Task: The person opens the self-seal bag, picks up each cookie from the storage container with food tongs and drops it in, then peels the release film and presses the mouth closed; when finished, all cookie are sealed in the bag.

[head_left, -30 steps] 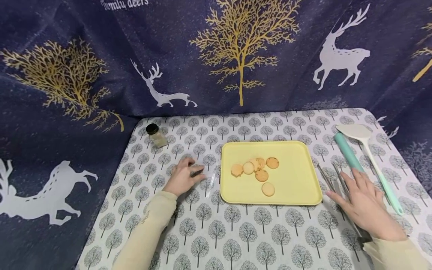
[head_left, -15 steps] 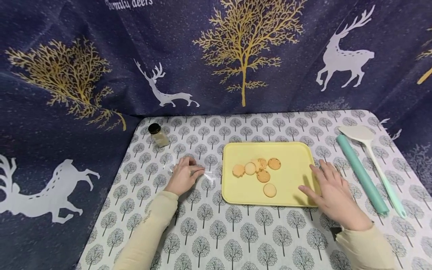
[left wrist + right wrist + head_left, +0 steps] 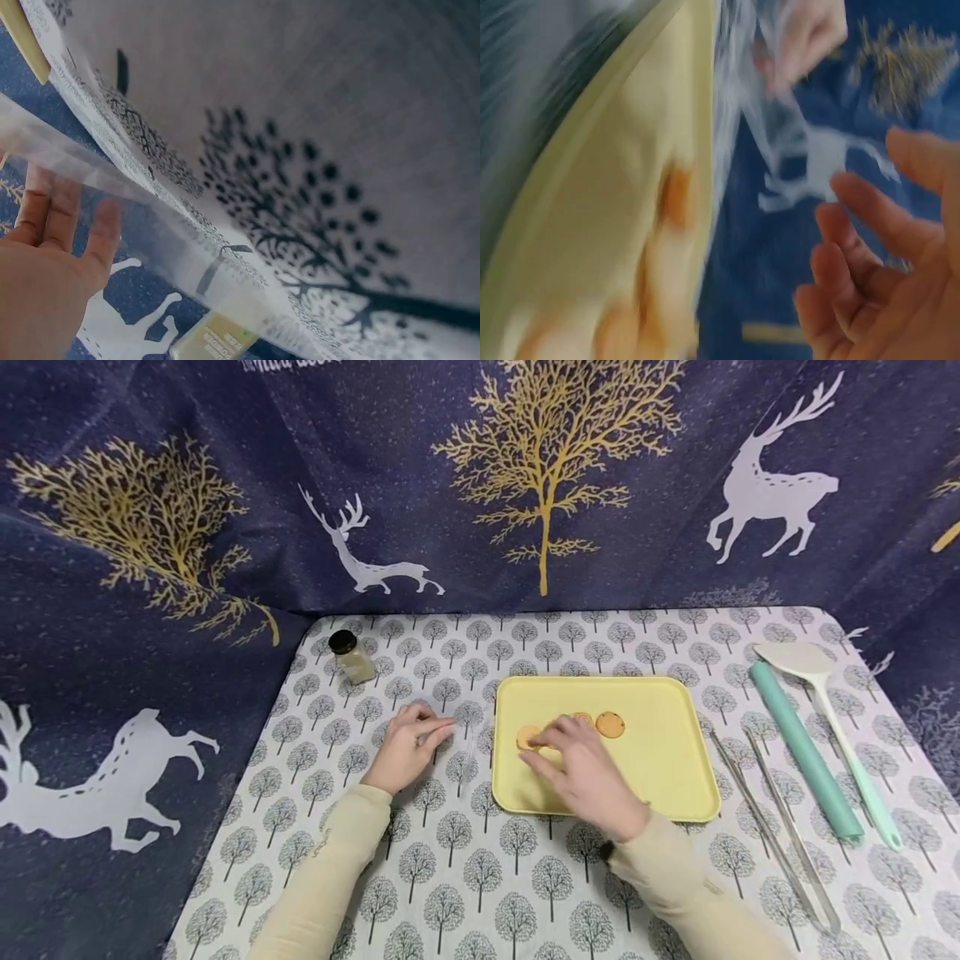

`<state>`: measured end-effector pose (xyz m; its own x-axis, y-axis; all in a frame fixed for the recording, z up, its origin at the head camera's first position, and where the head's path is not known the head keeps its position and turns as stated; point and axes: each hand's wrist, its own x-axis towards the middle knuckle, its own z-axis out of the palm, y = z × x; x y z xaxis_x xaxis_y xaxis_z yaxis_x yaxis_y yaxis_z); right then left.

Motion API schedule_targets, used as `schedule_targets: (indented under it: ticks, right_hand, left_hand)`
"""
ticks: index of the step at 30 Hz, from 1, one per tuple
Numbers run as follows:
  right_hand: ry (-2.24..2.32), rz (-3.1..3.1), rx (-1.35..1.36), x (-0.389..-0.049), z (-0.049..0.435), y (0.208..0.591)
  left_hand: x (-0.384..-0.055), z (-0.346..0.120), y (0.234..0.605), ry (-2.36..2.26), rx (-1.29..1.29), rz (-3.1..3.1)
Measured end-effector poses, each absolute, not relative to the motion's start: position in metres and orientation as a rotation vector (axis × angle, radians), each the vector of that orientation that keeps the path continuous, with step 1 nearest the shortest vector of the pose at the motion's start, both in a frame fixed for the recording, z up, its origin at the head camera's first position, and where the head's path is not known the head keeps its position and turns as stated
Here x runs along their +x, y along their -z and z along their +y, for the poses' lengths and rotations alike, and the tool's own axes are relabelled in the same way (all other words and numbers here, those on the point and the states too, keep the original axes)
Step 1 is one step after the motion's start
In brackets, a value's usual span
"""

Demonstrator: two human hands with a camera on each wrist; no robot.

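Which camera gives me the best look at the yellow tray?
The head view: the yellow tray fits entirely, though the right hand covers part. The right wrist view shows it blurred and cut off; the left wrist view catches just an edge.

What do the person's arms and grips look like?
The left sleeve and right sleeve are long, cream and lightly creased; the left bears a faint dark marking, too small to read. A dark patch shows at the right sleeve's end. The left grip and right grip are bare, ungloved hands.
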<state>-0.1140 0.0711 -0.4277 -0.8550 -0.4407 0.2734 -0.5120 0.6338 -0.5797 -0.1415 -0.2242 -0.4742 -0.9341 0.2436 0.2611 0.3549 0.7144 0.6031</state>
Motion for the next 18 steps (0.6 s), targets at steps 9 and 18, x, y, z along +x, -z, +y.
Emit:
schedule_targets:
  ticks: [9,18]
  right_hand:
    - [-1.126,-2.839,0.684,-0.141,0.000,0.436]
    - [-1.304,-2.772,0.574,-0.153,-0.016,0.441]
  left_hand:
    - [-0.140,-0.226,0.474,1.046,-0.492,-2.748]
    - [-0.141,-0.230,0.471,1.081,-0.495,-2.653]
